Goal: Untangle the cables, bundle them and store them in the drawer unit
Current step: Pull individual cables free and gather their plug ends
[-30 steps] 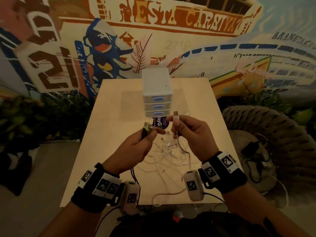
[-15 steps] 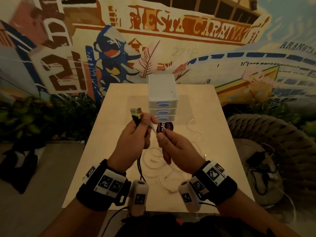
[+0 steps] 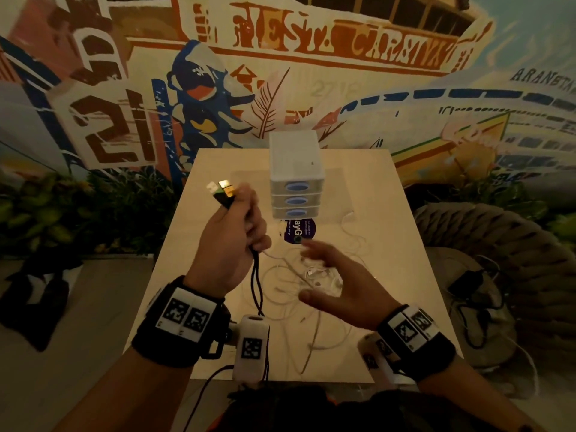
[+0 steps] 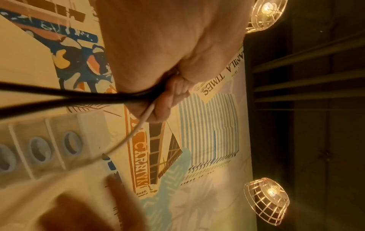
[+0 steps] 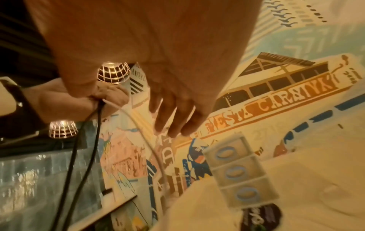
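— What is held, and how does it look?

— Two black cables (image 3: 257,285) and one thin white cable (image 4: 138,125) are gripped in the closed left hand (image 3: 229,244), raised above the table's left edge. The black cables' plugs (image 3: 223,193) stick up out of the fist, their metal ends catching the light; a green patch is seen on one. The black strands hang from the fist toward the near edge.

— And the other cables?

— A loose tangle of white cables (image 3: 311,279) is spread across the middle of the table (image 3: 402,244), with strands trailing to the near edge. The right hand (image 3: 339,285) is held open above that tangle, fingers spread and blurred, gripping nothing.

— Where is the drawer unit?

— The drawer unit (image 3: 296,169) is set at the middle of the table, toward the far edge. It is white, with three stacked drawers, all shut, each marked by a blue oval handle.

— Can any writing be read?

— A dark round sticker (image 3: 300,230) lies just in front of the unit; only the letters "ay" are made out on it. On the mural (image 3: 343,48) behind the far edge, "21", "ARAN" and an orange line of lettering too stylised to be read with certainty are seen. "TIMES" is legible in the left wrist view.
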A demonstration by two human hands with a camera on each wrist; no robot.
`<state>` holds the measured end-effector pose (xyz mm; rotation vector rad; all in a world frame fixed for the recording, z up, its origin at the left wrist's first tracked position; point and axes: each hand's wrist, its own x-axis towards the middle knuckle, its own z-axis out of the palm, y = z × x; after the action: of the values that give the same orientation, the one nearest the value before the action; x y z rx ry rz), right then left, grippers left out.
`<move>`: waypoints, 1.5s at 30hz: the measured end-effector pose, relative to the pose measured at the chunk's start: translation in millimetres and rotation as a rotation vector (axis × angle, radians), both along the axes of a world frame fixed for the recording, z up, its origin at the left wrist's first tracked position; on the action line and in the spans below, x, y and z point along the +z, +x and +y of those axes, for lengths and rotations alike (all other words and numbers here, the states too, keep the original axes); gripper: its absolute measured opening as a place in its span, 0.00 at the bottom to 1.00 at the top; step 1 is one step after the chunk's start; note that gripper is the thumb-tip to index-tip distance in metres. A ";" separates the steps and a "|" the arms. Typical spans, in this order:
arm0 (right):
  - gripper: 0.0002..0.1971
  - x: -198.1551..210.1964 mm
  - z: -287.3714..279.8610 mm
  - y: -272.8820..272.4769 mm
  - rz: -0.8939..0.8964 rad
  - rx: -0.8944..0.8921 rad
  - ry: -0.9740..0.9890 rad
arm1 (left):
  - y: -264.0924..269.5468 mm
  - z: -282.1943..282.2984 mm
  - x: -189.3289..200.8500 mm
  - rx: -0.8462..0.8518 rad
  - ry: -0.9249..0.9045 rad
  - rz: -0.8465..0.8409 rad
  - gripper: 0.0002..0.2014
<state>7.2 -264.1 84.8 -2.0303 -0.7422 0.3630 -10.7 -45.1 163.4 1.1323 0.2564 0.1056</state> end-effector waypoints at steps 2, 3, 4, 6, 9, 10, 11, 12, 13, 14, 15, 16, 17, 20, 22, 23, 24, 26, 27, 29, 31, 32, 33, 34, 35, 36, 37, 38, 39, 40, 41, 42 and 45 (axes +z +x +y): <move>0.45 15.1 15.5 2.2 -0.040 -0.011 0.107 | -2.2 -11.3 -0.2 -0.090 0.108 -0.060 0.09; 0.44 22.5 25.4 3.9 -0.024 0.007 0.149 | -4.1 -18.0 1.0 -0.136 0.155 -0.099 0.05; 0.41 27.3 35.1 5.3 0.015 0.035 0.181 | -6.2 -23.2 2.2 -0.170 0.199 -0.123 0.05; 0.26 32.0 51.0 8.1 0.141 0.108 0.252 | -7.5 -27.8 6.1 -0.212 0.259 -0.124 0.07; 0.03 33.1 57.2 9.8 0.236 0.115 0.235 | -6.5 -20.2 12.9 -0.234 0.188 -0.144 0.12; 0.09 31.6 56.7 9.0 0.203 0.099 0.180 | -6.0 -15.1 14.0 -0.225 0.178 -0.163 0.14; 0.14 25.8 55.2 8.2 0.192 0.092 0.142 | -5.6 -10.2 14.3 -0.207 0.194 -0.184 0.15; 0.17 19.3 54.0 6.2 0.213 0.079 0.139 | -5.8 -6.1 13.4 -0.189 0.228 -0.201 0.15; 0.18 14.1 53.0 3.4 0.237 0.076 0.157 | -6.4 -3.1 12.2 -0.181 0.268 -0.203 0.16; 0.19 8.6 52.4 0.8 0.248 0.080 0.185 | -6.8 -0.7 8.5 -0.183 0.316 -0.188 0.17; 0.19 4.1 52.7 -1.5 0.259 0.081 0.207 | -7.8 0.2 4.2 -0.204 0.365 -0.170 0.18; 0.18 2.4 53.8 -3.4 0.253 0.085 0.219 | -9.3 -0.3 -0.3 -0.248 0.417 -0.156 0.17; 0.18 2.2 55.2 -4.6 0.242 0.089 0.226 | -11.5 -2.6 -3.8 -0.306 0.464 -0.138 0.17; 0.12 5.8 60.4 -5.8 0.230 0.069 0.243 | -15.9 -12.0 -5.8 -0.366 0.515 -0.064 0.19; 0.14 -1.0 60.5 -7.5 0.335 0.031 0.263 | -13.1 -12.1 -3.0 -0.337 0.462 -0.070 0.22; 0.17 -6.9 58.8 -8.6 0.415 0.009 0.251 | -10.3 -8.9 -1.4 -0.318 0.409 -0.081 0.22; 0.19 -14.8 56.1 -9.7 0.470 -0.003 0.215 | -7.0 -3.3 0.6 -0.289 0.336 -0.094 0.22; 0.22 -36.4 46.0 -11.9 0.457 0.000 0.023 | -0.5 12.5 7.2 -0.218 0.163 -0.093 0.21; 0.24 -49.4 38.3 -12.8 0.427 0.002 -0.111 | 2.4 21.8 11.1 -0.188 0.092 -0.090 0.20; 0.26 -76.4 18.4 -16.7 0.421 -0.010 -0.293 | 6.6 40.2 18.3 -0.122 0.007 -0.091 0.17; 0.26 -101.6 -5.6 -26.1 0.487 -0.066 -0.329 | 8.9 54.6 20.5 -0.045 0.000 -0.074 0.14; 0.26 -111.9 -18.0 -32.1 0.514 -0.098 -0.319 | 9.3 59.0 19.6 -0.010 0.009 -0.057 0.13; 0.26 -121.0 -29.1 -37.8 0.534 -0.124 -0.308 | 8.9 61.8 17.9 0.015 0.016 -0.044 0.12; 0.26 -128.1 -38.8 -43.3 0.550 -0.144 -0.303 | 8.2 63.1 15.5 0.027 0.016 -0.034 0.12; 0.26 -134.8 -47.2 -47.8 0.558 -0.160 -0.313 | 7.4 63.1 12.6 0.026 0.008 -0.027 0.12; 0.26 -139.8 -54.5 -51.0 0.561 -0.173 -0.340 | 6.9 62.2 10.2 0.017 -0.009 -0.023 0.12; 0.26 -144.0 -61.4 -52.9 0.570 -0.192 -0.365 | 6.7 61.5 8.8 0.001 -0.028 -0.018 0.13; 0.26 -148.4 -69.1 -54.4 0.589 -0.218 -0.386 | 6.7 60.9 8.9 -0.020 -0.043 -0.014 0.13; 0.26 -153.2 -77.0 -55.7 0.613 -0.250 -0.401 | 7.1 61.5 10.0 -0.042 -0.052 -0.013 0.14; 0.26 -156.6 -84.5 -57.7 0.634 -0.276 -0.415 | 7.7 63.4 12.3 -0.066 -0.059 -0.016 0.15; 0.25 -158.5 -91.0 -59.9 0.647 -0.297 -0.429 | 8.2 66.9 15.5 -0.084 -0.062 -0.021 0.15; 0.25 -162.1 -97.5 -62.3 0.644 -0.316 -0.448 | 8.7 71.6 18.9 -0.095 -0.062 -0.026 0.16; 0.27 -166.4 -107.1 -66.3 0.599 -0.358 -0.443 | 9.2 85.5 29.1 -0.094 -0.026 -0.034 0.16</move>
<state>-59.1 -371.2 -81.6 -2.2289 0.0830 0.9300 -1.5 40.4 192.4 1.1136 0.1738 0.0377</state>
